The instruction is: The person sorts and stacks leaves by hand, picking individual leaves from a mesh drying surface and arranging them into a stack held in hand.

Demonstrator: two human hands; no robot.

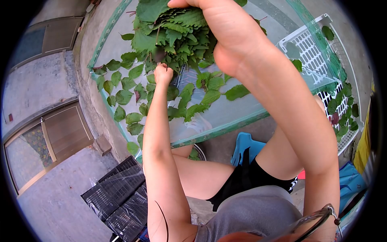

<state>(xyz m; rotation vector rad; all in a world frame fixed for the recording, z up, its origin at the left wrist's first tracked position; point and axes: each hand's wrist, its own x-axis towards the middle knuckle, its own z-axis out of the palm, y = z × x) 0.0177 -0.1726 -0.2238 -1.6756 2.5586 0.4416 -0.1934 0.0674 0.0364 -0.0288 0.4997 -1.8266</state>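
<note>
L hand (pixel 163 75) curled at near edge of leaf bundle (pixel 179 34); R hand (pixel 215 20), part cropped, at its R side; grips: can't tell. Bundle far ctr., over mesh (pixel 217 117), leaf edges facing near; long axis unclear.

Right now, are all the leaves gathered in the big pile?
No, many loose leaves lie scattered across the green-edged sheet, outside the pile.

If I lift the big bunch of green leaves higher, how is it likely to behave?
The leaf bunch is probably floppy, as its leaves look thin and broad. It may shed pieces, since many overlap and I see no tie. It is likely light for its size, being mostly leaves.
</note>
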